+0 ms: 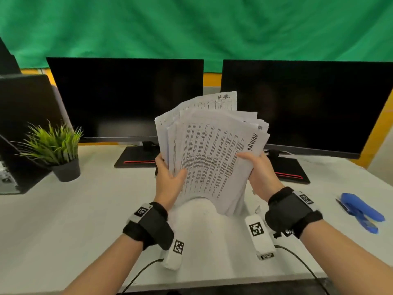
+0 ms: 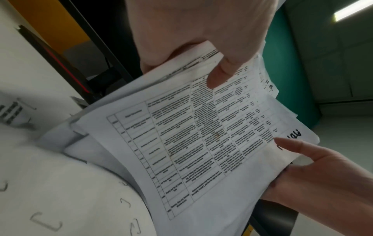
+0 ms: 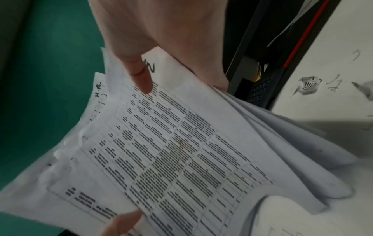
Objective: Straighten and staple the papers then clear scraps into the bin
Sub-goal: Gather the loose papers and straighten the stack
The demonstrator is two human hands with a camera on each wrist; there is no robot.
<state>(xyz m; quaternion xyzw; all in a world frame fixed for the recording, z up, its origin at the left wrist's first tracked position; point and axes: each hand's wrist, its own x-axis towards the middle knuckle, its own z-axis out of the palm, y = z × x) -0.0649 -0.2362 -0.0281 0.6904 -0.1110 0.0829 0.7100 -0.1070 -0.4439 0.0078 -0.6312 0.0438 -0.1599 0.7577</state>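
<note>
An uneven, fanned stack of printed papers (image 1: 210,154) stands upright over the white desk (image 1: 74,220), its lower edge curling down by the desk top. The top sheet (image 2: 201,143) carries a table and handwritten "ADMIN". My left hand (image 1: 170,170) grips the stack's left side, thumb (image 2: 220,75) on the front sheet. Holding the right side is my right hand (image 1: 256,167), with its thumb (image 3: 141,76) near the handwriting. A blue stapler (image 1: 359,211) lies to the right of my right wrist. Loose staples (image 2: 46,222) and a torn paper scrap (image 3: 308,85) lie on the desk. No bin is in view.
Two dark monitors (image 1: 125,99) (image 1: 308,107) stand behind the papers on black bases with red stripes. A potted plant (image 1: 55,145) sits at the left, next to a laptop (image 1: 23,128). Cables run from both wrist cameras over the desk's near edge.
</note>
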